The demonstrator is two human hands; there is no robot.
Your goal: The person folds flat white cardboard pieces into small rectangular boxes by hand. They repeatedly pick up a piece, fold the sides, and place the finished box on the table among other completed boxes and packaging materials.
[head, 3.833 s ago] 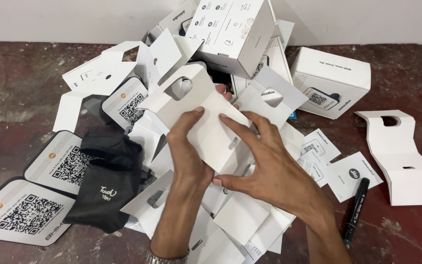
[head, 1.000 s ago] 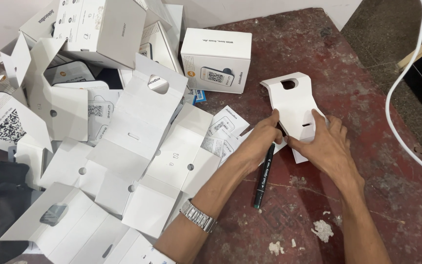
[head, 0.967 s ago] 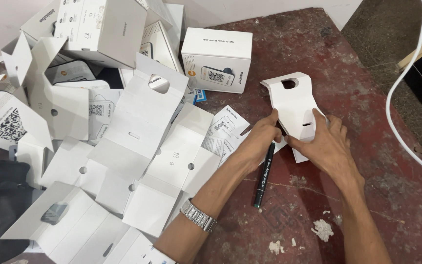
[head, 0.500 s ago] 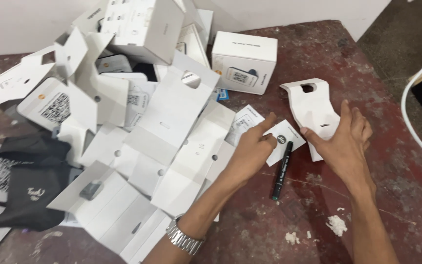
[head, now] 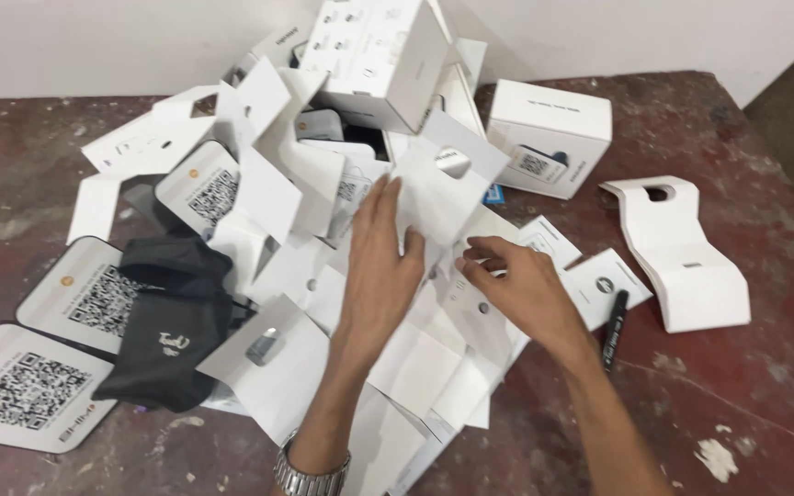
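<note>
Two white boxes (head: 551,136), one black marker (head: 614,317), one black pouch (head: 172,321) and many loose white card inserts (head: 434,197) lie on the desk (head: 746,386). Left hand (head: 380,266) lies flat, fingers spread, on the insert pile at centre. Right hand (head: 521,285), grip loosely apart, touches the same pile, holding nothing.

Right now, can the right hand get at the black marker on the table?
Probably yes. The black marker lies in the open on the bare table, just beside the right hand, with nothing on top of it. That hand rests on the white card sheets, empty.
</note>
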